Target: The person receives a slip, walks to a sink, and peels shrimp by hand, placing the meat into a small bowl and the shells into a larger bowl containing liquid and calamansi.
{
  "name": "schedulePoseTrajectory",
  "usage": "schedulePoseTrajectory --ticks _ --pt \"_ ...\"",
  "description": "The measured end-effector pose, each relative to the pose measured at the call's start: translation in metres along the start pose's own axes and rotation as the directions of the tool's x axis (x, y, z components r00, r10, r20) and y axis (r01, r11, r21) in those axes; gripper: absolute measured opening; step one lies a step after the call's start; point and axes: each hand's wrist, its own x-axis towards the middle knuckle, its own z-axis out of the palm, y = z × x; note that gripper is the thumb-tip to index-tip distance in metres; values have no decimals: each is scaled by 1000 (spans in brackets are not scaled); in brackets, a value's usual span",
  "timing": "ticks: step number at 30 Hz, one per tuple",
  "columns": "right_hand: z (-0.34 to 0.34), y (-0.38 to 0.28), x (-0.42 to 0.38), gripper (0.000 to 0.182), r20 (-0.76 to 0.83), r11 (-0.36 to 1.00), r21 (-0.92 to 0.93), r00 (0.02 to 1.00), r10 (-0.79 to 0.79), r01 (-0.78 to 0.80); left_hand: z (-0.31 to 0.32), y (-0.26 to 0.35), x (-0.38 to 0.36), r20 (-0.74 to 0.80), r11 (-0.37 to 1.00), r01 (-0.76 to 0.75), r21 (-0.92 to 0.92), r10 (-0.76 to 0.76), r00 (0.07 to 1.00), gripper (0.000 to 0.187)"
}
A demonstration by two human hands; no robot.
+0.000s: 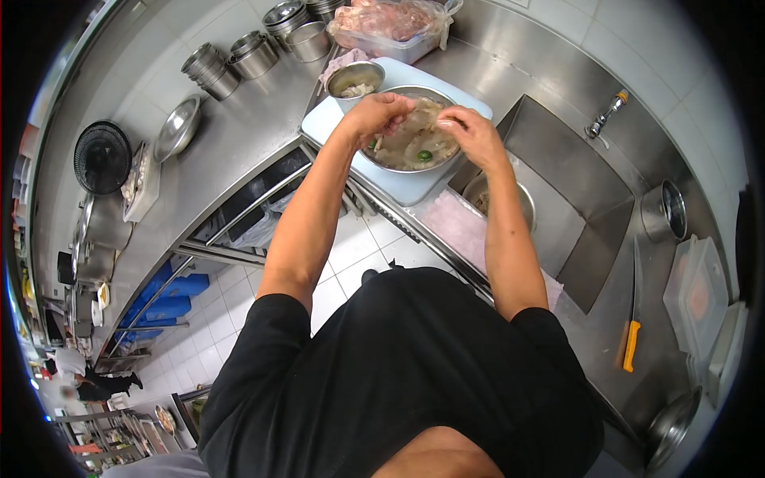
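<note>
Both hands are over a wide metal bowl of cloudy water with pale, translucent pieces, perhaps shrimp, and a small round green item in it. At the bowl's left rim, my left hand is closed, thumb and fingers pinched together. Opposite it, my right hand is pinched too, fingertips pointing left. What either pinch holds is too small to name. A smaller metal bowl with whitish pieces stands just beyond my left hand. Under the bowls lies a light blue cutting board.
At right is a sink basin, with a metal bowl partly behind my right forearm and a pink cloth along its edge. A yellow-handled knife lies further right. Bagged raw meat sits at the back. Metal pots line the left counter.
</note>
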Motion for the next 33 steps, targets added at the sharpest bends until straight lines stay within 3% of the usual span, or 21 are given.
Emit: schedulePoseTrajectory --ticks 1,3,4,5,6,8,9,11,13,16,20,24,27,29,32,33 --pt "-6 10 -6 24 -55 999 4 998 -34 35 0 -2 1 -77 992 -34 125 44 996 19" --pt "-18 40 -26 24 -230 986 126 963 137 -110 3 -9 -3 -110 792 -73 607 175 978 22" --pt "-24 56 -38 23 -264 963 209 939 221 -168 4 -13 -5 -103 606 -67 793 241 965 24" --pt "-29 71 -51 23 -291 931 292 907 305 -220 -2 -33 3 14 327 -154 933 393 919 27" --pt "-35 85 -63 23 -260 922 113 885 387 -370 0 -41 2 24 281 -143 949 387 922 27" --pt "-42 107 -85 25 -253 757 -259 799 546 -600 10 -55 -2 49 187 -127 974 373 926 28" --pt "-40 112 -92 27 -276 755 -358 835 476 -549 18 -55 -4 25 248 -148 957 441 897 26" --pt "-39 124 -102 30 -299 713 -543 896 329 -443 21 -48 -3 -68 449 -117 886 375 925 25" --pt "-38 78 -82 33 -299 862 -378 926 231 -338 24 -40 -3 -166 667 -102 738 326 931 23" --pt "-12 20 -48 34 -294 974 -208 955 28 -93 29 -23 -2 -159 971 2 238 37 987 21" --pt "17 -26 -14 31 -129 983 -157 988 79 -99 39 -4 -21 -79 988 -97 117 107 991 23" --pt "28 -33 2 31 -59 978 -200 997 44 -55 31 -1 -28 -121 965 -119 234 151 981 21" --pt "37 -25 9 31 18 994 -101 999 37 -35 28 -4 -34 -140 947 -119 299 167 976 19" --pt "37 -22 12 30 65 989 -14 986 151 -150 31 0 -38 -150 939 -143 313 197 969 19" --pt "34 -18 11 30 131 957 157 966 225 -244 26 -7 -37 -97 969 -170 178 190 977 19" --pt "33 -16 10 30 152 940 220 961 232 -262 25 -11 -36 -87 980 -193 53 197 976 19"
